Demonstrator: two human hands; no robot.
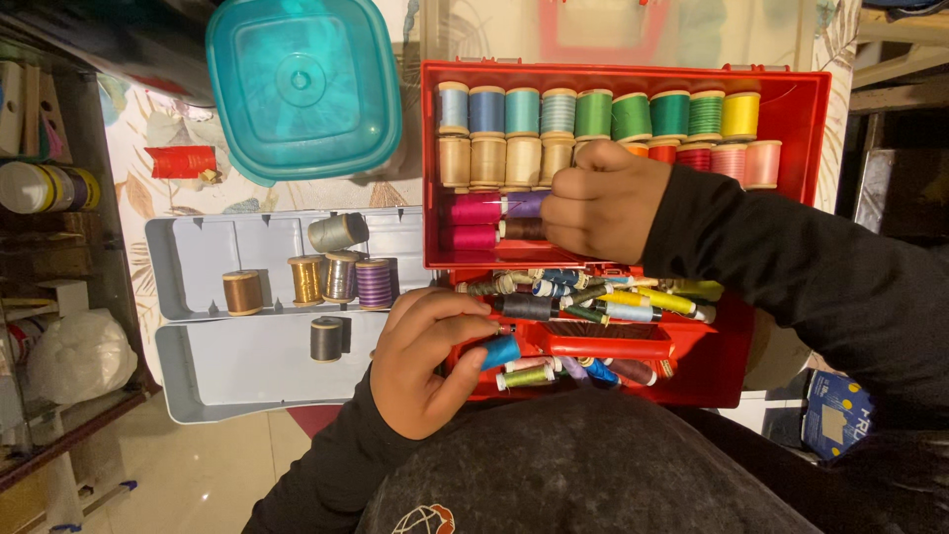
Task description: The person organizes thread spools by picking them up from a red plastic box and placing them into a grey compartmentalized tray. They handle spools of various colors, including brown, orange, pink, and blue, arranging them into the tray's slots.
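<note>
A blue spool (502,350) is pinched by the left hand (423,361) at the red box (803,109); the right hand (603,201), curled, pinches a thread end, likely mid-sorting.

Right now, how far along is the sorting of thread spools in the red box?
Two rows of spools already stand ordered in the red box. In hand: the right hand reaches at the magenta spools, and the left hand holds a blue spool. Left: the loose pile and the metallic spools on the grey tray.
</note>
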